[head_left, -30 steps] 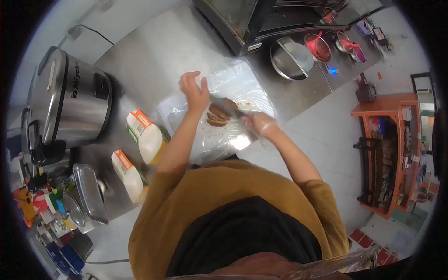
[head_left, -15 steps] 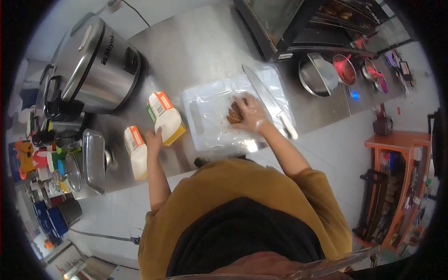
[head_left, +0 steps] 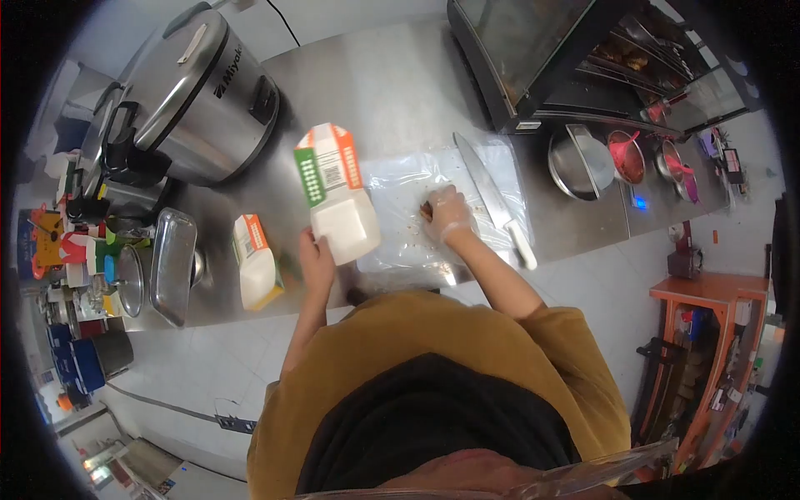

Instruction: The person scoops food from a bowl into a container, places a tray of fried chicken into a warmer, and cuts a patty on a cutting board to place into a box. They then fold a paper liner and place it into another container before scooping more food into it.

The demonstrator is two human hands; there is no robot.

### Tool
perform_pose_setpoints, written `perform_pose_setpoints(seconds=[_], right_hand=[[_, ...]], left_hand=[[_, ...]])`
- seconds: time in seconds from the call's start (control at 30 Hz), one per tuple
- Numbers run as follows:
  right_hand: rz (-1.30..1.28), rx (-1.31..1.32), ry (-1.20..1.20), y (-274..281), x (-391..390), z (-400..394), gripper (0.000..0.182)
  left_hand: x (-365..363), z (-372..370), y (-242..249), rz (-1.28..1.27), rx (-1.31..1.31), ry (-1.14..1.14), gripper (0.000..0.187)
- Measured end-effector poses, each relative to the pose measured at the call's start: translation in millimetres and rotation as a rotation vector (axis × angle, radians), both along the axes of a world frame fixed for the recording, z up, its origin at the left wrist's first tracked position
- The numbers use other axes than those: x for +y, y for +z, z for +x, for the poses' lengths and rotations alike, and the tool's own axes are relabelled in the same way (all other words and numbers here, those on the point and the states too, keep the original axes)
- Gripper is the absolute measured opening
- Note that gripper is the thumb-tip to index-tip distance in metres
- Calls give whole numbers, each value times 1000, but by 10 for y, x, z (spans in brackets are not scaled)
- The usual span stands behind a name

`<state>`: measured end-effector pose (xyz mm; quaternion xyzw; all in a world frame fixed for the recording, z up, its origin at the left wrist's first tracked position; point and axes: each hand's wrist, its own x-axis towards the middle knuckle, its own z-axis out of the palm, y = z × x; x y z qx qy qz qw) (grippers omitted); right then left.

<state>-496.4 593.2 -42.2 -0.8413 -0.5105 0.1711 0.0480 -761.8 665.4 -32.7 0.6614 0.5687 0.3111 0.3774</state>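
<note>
My left hand (head_left: 317, 260) grips an open takeout box (head_left: 344, 227) by its near edge. The box is white inside, with orange and green printed panels, and is held above the left part of the cutting board (head_left: 392, 260). In a clear plastic glove, my right hand (head_left: 452, 218) is closed around a brown piece of food, perhaps meat (head_left: 427, 211), mostly hidden by the fingers. Crumbs lie around it on the plastic-wrapped board. A white-handled knife (head_left: 493, 193) rests on the board's right side. Another open takeout box (head_left: 257, 265) stands on the counter to the left.
A large steel cooker (head_left: 212, 100) stands at the back left of the steel counter (head_left: 354, 79). Near it is a metal tray (head_left: 173, 267). At the back right are a glass display case (head_left: 533, 50), a steel pot (head_left: 575, 162) and bowls with pink utensils (head_left: 625, 157).
My left hand has lifted the takeout box and brought it right, over the board's edge. The fingers of my right hand have closed more tightly around the food.
</note>
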Motion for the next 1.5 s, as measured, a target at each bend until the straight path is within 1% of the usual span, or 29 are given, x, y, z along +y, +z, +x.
perform_pose_setpoints(seconds=[0.03,0.13,0.17,0.23,0.33,0.37,0.43,0.47,0.57,0.6,0.67,0.7,0.73,0.8,0.83,0.87,0.93,1.03,1.07,1.13,1.17,1.23,1.3,1.33,1.37,1.47,1.5], right_hand=[[34,-29,2,-10,-16,-27,31],[193,193,-78,-210,-65,148,33],[233,285,-120,-224,-104,255,32],[310,468,-206,-62,-157,428,33],[327,1104,-336,202,-162,512,32],[78,1157,-380,545,-145,497,32],[128,1239,-361,806,-94,296,32],[156,1280,-354,841,-58,187,32],[188,1084,-102,424,114,52,30],[164,1013,-71,469,133,-33,28],[115,872,-7,733,120,-212,26],[12,899,-17,905,101,-256,26],[197,817,23,771,89,-246,27],[557,640,106,395,38,-194,28],[438,882,-117,577,0,-127,28],[345,1090,-385,760,-38,-60,28],[474,1101,-454,233,-77,210,24],[266,56,80,-329,-213,111,23],[327,11,48,-448,-226,63,23],[446,-79,-20,-517,-231,-37,24],[360,83,-94,-531,-247,4,25],[188,400,-249,-175,-235,113,28],[302,510,-266,227,-217,89,32],[358,563,-277,338,-221,74,34],[395,615,-178,360,-199,88,40],[453,727,-236,605,-111,-20,46],[427,499,-204,847,-110,-44,48]], left_hand=[[-3,69,-65,41,-49,-30,31],[-22,318,-137,-45,-117,-125,36],[-27,401,-156,-12,-85,-142,38],[-42,552,-237,51,-20,-177,40],[-47,756,-396,96,5,-224,42],[-54,822,-406,68,6,-250,43],[-85,921,-419,11,9,-305,45],[-103,934,-419,-53,-43,-310,47],[-160,944,-440,-210,-174,-310,52],[-161,913,-521,-239,-206,-300,53],[-172,867,-570,-308,-243,-254,56],[-187,841,-563,-350,-248,-217,58],[-200,817,-559,-392,-253,-176,59],[-203,735,-528,-488,-391,-181,60],[-202,691,-519,-536,-459,-180,60],[-200,660,-513,-519,-480,-172,60],[-192,614,-507,-479,-526,-152,61],[-140,581,-496,-434,-515,-135,61],[-128,577,-491,-427,-492,-135,61],[-113,578,-486,-416,-446,-135,62],[-110,580,-483,-413,-424,-140,62],[-111,599,-476,-407,-389,-157,62],[-117,619,-470,-413,-359,-181,62],[-113,636,-468,-420,-350,-194,62],[-117,655,-466,-432,-345,-209,62],[-108,712,-446,-488,-392,-232,63],[-99,723,-427,-518,-422,-234,64]])
